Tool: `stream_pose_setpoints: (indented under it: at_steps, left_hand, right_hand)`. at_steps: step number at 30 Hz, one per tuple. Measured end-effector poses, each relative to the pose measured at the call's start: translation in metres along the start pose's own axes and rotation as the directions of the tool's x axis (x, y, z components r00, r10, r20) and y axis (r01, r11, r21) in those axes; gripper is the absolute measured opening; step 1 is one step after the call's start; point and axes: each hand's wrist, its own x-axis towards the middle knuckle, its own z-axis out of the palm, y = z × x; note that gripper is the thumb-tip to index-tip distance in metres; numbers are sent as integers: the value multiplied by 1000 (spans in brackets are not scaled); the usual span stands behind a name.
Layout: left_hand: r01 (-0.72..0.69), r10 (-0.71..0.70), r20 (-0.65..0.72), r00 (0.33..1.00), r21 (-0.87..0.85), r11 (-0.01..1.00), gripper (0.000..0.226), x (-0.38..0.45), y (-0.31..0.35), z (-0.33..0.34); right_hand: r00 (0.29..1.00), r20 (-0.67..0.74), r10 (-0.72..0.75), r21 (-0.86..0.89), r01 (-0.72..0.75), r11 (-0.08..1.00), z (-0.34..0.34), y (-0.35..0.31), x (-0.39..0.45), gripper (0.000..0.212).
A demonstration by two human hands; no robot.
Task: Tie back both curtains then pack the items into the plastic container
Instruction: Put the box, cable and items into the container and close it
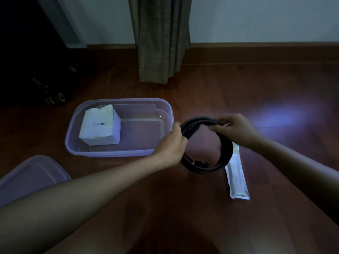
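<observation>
Left hand (172,143) and right hand (233,127) at frame centre each grip the coiled black cable (225,154), keeping its loops together beside the plastic container (165,107), likely for packing

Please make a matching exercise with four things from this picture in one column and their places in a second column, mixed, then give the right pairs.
Things:
1. white cardboard box
2. coiled black cable
3. flat translucent lid
4. long white sealed packet

Places:
A. on the floor, right of the clear plastic container
B. held by the left hand and the right hand
C. inside the container
D. on the floor, at the picture's lower left

Pairs: 1-C, 2-B, 3-D, 4-A
</observation>
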Motion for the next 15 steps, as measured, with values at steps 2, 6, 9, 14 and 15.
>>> stream_pose_setpoints:
  at_steps: [2,6,9,14,15]
  left_hand:
    - [-44,33,-100,994,-106,993,14,-2,3,-24]
    - [-87,9,-326,945,-225,970,20,-5,1,-66]
    - [27,-165,-364,917,-355,934,31,-1,-24,-85]
    - [248,-384,-315,868,-395,885,34,3,-73,-100]
    - [255,-386,-319,866,-381,889,32,3,-79,-102]
  right_hand:
    - [1000,3,22,284,-22,958,-2,-19,-2,23]
    - [969,236,70,534,-190,824,21,-58,3,38]
    - [917,396,46,631,-308,711,54,-80,8,33]
    - [896,438,72,701,-391,596,96,-109,21,26]
    - [890,450,77,710,-409,574,103,-112,22,28]
